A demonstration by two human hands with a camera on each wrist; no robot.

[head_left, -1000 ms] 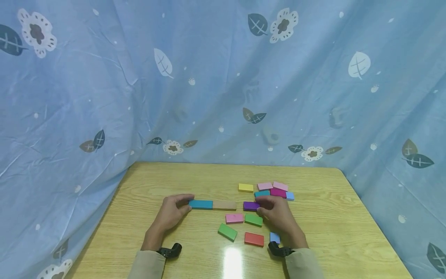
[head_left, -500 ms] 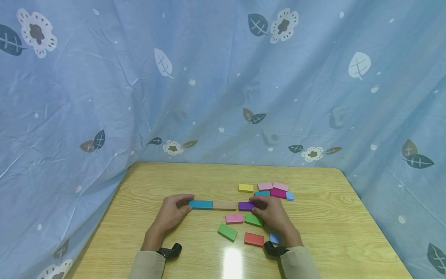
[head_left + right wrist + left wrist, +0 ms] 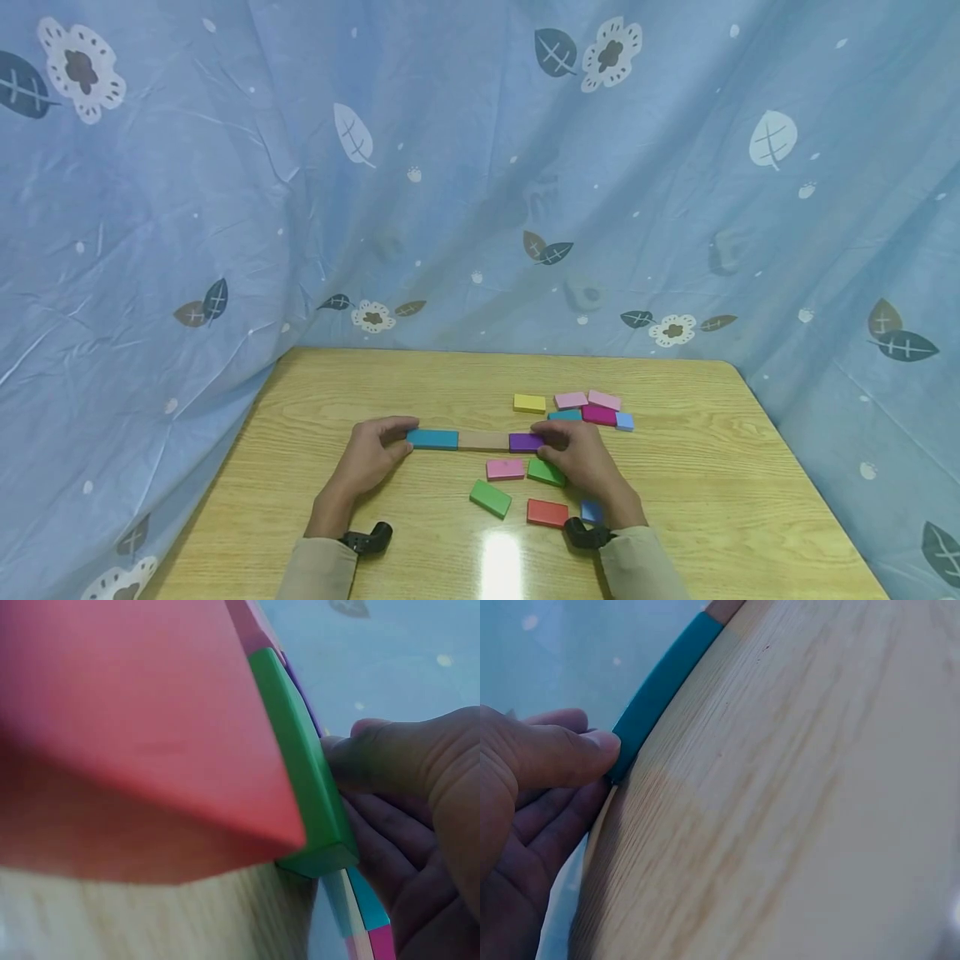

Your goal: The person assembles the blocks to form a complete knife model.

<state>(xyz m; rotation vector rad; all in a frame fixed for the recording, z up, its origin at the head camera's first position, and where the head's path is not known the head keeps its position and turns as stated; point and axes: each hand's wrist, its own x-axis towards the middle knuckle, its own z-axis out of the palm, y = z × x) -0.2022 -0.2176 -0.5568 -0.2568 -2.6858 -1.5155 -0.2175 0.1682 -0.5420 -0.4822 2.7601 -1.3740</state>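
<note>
Three blocks lie end to end in a row across the table: a blue block [image 3: 432, 440], a tan block [image 3: 483, 442] and a purple block [image 3: 523, 442]. My left hand [image 3: 367, 454] pinches the row's left end, with the thumb against the blue block [image 3: 664, 686] in the left wrist view. At the other end my right hand [image 3: 588, 458] pinches the purple block between thumb and fingers. A green block [image 3: 307, 769] hides most of the purple one in the right wrist view. Purple and tan appear to touch.
Just in front of the row lie a pink block [image 3: 505, 470] and a green block [image 3: 546, 472]. Nearer are another green block [image 3: 491, 498], a red block [image 3: 547, 513] and a light blue block [image 3: 591, 511]. Behind stand a yellow block [image 3: 529, 404] and a cluster including a magenta block [image 3: 599, 414].
My right hand has slid the purple block left, closing the gap to the tan block. The left hand has stayed at the blue block's end.
</note>
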